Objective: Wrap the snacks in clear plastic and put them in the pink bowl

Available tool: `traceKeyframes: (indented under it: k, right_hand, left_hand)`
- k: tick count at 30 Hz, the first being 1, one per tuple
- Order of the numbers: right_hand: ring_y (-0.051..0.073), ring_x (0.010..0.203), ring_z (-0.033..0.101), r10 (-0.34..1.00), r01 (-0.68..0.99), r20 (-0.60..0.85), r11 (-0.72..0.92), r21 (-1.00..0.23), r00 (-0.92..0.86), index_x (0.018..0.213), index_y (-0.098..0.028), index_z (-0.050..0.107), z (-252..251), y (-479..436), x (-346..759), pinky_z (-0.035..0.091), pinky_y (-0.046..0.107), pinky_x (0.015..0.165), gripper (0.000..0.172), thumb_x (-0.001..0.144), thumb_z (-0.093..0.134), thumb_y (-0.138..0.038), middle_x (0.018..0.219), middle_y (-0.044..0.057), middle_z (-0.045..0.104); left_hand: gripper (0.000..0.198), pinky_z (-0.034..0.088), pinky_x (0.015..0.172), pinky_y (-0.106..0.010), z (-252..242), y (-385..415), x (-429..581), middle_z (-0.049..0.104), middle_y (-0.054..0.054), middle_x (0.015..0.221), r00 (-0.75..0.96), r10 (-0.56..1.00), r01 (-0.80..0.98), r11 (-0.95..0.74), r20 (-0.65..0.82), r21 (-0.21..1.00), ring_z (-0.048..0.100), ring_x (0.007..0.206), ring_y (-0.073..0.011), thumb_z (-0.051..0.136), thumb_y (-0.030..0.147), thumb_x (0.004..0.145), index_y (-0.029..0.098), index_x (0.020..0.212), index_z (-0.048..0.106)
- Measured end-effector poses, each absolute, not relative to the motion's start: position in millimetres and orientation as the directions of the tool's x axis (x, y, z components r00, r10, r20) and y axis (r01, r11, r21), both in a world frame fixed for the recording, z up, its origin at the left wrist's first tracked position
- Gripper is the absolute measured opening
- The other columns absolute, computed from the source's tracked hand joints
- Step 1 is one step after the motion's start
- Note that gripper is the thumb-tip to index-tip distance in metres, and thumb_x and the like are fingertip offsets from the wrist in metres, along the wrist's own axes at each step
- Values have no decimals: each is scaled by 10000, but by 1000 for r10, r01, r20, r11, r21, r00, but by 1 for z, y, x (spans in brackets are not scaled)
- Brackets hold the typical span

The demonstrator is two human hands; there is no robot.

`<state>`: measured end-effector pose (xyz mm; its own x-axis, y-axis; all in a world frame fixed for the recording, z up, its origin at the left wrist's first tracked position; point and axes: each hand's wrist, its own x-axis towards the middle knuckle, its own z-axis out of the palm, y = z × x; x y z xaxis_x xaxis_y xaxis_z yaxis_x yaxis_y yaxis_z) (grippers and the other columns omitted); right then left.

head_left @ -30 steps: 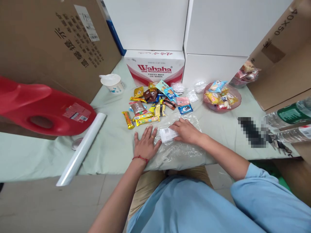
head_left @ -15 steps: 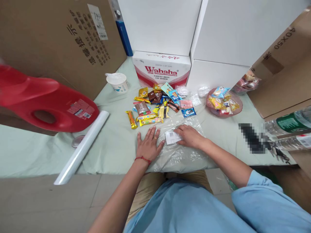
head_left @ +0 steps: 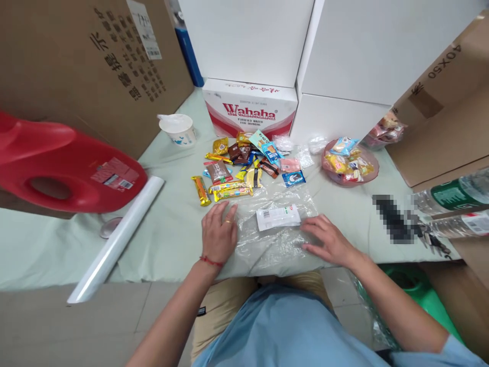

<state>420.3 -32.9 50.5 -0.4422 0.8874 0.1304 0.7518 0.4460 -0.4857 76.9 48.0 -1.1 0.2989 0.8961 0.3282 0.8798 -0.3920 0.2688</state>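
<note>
A clear plastic bag (head_left: 277, 244) with a white label (head_left: 277, 217) lies flat on the pale green tablecloth (head_left: 171, 239) at the near edge. My left hand (head_left: 218, 232) lies flat and open on the bag's left edge. On the bag's right side my right hand (head_left: 327, 242) rests palm down with fingers spread. Just beyond the bag, several wrapped snacks (head_left: 240, 165) are scattered: bars, candies and small packets.
A pink bowl (head_left: 350, 163) of snacks sits at right, a paper cup (head_left: 178, 129) at left, a Wahaha box (head_left: 250, 108) behind. A red jug (head_left: 64, 171) and a white roll (head_left: 116, 239) lie left. Water bottles (head_left: 456, 196) lie far right; cardboard boxes (head_left: 91, 61) surround.
My right hand slid off the white label to the bag's right side, spreading the bag flat. My left hand shifted slightly left along the bag's edge.
</note>
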Motion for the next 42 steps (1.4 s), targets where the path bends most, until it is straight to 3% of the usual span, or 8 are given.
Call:
traceKeyframes:
  k: [8, 13, 17, 20, 24, 32, 35, 42]
  right_hand:
    - [267, 1182, 579, 912, 754, 171, 405, -517, -373, 1134, -261, 705, 11, -75, 437, 525, 482, 977, 190, 1008, 562, -256, 1280, 120, 645]
    - [213, 1014, 647, 897, 592, 210, 417, -689, -388, 1047, -225, 697, 32, -38, 439, 531, 371, 894, 187, 1030, 517, -275, 1078, 96, 720]
    - [158, 750, 641, 963, 546, 8, 159, -823, -269, 977, -197, 664, 48, 11, 438, 501, 268, 708, 240, 1016, 514, -380, 841, 26, 698]
    - [149, 675, 605, 981, 651, -130, -5, -759, -144, 932, -177, 672, 44, 47, 437, 447, 243, 647, 212, 968, 532, -332, 765, 5, 681]
    - [185, 765, 627, 961, 905, -242, 17, -425, -131, 1035, -173, 720, 48, 72, 434, 415, 261, 688, 192, 894, 597, -218, 869, 48, 723]
    - [261, 1151, 579, 950, 911, 11, 302, -282, -312, 1234, -154, 677, 78, 120, 407, 410, 354, 1015, 298, 974, 576, -261, 1197, 134, 673]
    - [289, 1188, 568, 927, 897, -63, 339, -283, -370, 1364, -157, 599, 64, 145, 379, 417, 383, 1020, 433, 958, 619, -306, 1311, 155, 642]
    - [265, 950, 644, 912, 920, -262, 228, -320, -317, 1117, -137, 726, 49, 167, 344, 432, 297, 780, 340, 822, 774, -300, 1002, 117, 735]
  left_hand:
    - [696, 183, 1271, -533, 0, 34, 36, 557, -62, 1522, 830, 548, 465, -780, 98, 419, 440, 1470, -226, 483, 99, 729, 262, 1400, 571]
    - [196, 323, 1200, -539, -5, 32, 37, 725, -52, 1290, 707, 696, 509, -624, 126, 593, 591, 1324, -243, 521, 304, 937, 268, 1024, 694]
    - [284, 476, 1064, -438, -5, 45, 56, 771, -49, 1085, 421, 902, 601, -359, 99, 714, 697, 1059, -216, 461, 443, 974, 244, 919, 657]
    - [355, 530, 908, -423, -6, 60, 68, 750, -77, 938, 202, 975, 717, -210, 90, 665, 672, 945, -257, 448, 506, 934, 231, 797, 627]
    - [389, 488, 950, -499, -10, 70, 65, 726, -126, 955, 88, 975, 829, -184, 202, 527, 626, 1009, -325, 478, 524, 905, 188, 929, 672]
    - [216, 472, 908, -436, 23, 5, 69, 722, -112, 999, 93, 697, 871, -403, 711, 281, 656, 938, -261, 596, 171, 897, 192, 1105, 648]
    - [412, 494, 829, -348, 32, -5, 106, 745, -100, 1157, 447, 646, 665, -703, 618, 253, 670, 947, -209, 573, 84, 893, 216, 1282, 606]
    - [472, 545, 860, -407, 4, 28, 161, 639, -35, 1435, 571, 789, 759, -613, 226, 220, 691, 1020, -241, 484, 151, 949, 216, 1406, 584]
